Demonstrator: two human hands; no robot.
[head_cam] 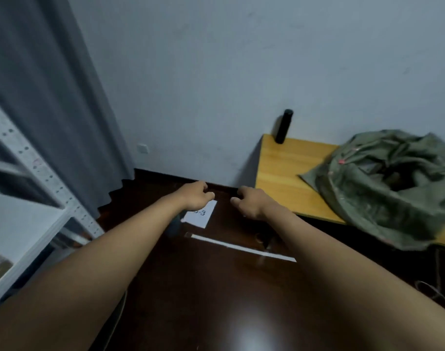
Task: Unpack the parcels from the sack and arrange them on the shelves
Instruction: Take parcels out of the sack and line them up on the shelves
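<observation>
A crumpled green sack (pixel 383 188) lies on a wooden table (pixel 287 178) at the right, its mouth open toward me; what is inside is dark and hard to make out. A white metal shelf unit (pixel 36 206) stands at the left edge. Both my arms stretch forward over the dark floor. My left hand (pixel 195 197) and my right hand (pixel 249 202) hang side by side with loosely curled fingers, holding nothing, left of the table and well short of the sack.
A black cylinder (pixel 283 126) stands on the table's far corner against the wall. A white paper sheet (pixel 201 216) marked with a number and a white tape strip (pixel 241 248) lie on the floor. Grey curtain (pixel 51 97) hangs at the left. Cables (pixel 434 290) lie beneath the table.
</observation>
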